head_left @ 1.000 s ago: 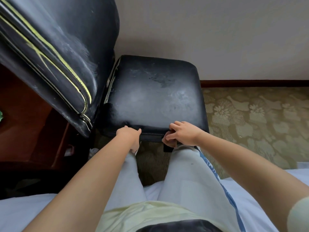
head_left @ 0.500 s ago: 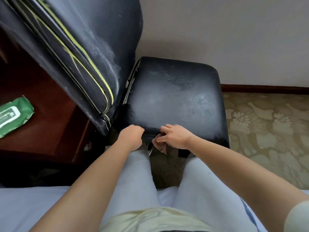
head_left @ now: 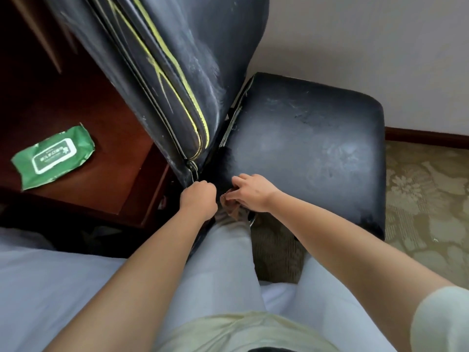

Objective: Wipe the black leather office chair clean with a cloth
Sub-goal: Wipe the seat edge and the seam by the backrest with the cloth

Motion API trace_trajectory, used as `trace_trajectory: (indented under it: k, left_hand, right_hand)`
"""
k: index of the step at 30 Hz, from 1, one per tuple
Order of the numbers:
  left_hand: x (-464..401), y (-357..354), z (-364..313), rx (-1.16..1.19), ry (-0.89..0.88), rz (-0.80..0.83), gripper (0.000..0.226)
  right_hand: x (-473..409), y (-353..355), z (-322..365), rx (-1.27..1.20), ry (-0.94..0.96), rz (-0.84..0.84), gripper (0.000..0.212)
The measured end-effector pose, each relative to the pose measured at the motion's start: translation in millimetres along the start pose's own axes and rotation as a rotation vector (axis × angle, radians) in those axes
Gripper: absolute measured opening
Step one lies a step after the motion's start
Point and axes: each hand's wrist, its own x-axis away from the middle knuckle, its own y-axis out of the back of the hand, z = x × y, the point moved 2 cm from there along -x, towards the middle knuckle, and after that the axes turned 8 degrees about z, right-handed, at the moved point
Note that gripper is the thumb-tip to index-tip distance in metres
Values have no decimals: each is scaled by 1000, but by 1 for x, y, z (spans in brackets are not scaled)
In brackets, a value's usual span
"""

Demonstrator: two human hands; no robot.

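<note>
The black leather chair stands in front of me, its scuffed seat (head_left: 304, 153) to the right and its tall backrest (head_left: 177, 72) with yellow piping leaning up to the left. My right hand (head_left: 251, 193) grips a brown cloth (head_left: 232, 208) against the seat's near left corner. My left hand (head_left: 199, 199) is curled around the chair's edge just beside it, where the backrest meets the seat; its fingers are hidden from me.
A dark red wooden desk (head_left: 96, 179) stands on the left with a green pack of wet wipes (head_left: 53, 156) on it. Patterned carpet (head_left: 426, 199) lies to the right, a white wall behind. My legs and a pale bed are at the bottom.
My right hand has slid the cloth left along the seat's front edge to the corner by my left hand. My view has swung left, bringing the desk and wipes into sight.
</note>
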Motion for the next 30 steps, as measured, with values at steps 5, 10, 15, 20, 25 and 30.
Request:
trace_trajectory:
  k: [5,10,15,20,25,30]
  left_hand:
    - [2,-5,3,22,36,19,26]
    - [-6,-3,7,25,84,6,32]
    - [-17,5,15,62,117,-18,38]
    - [-17,11,23,146,129,-13,32]
    - [-25,14,26,177,105,-19,35]
    - [-32,14,14,197,52,10,31]
  right_hand:
    - [-25,4,4,-61,-40,-43,40]
    - [-46,10,4,-80,-81,-61,42]
    - [-73,19,6,-120,-118,-69,42]
    - [-93,24,-3,-302,-237,-53,40]
    - [-102,28,-27,-315,-273,-63,39]
    - [-103,29,-50,-304,-347,-86,40]
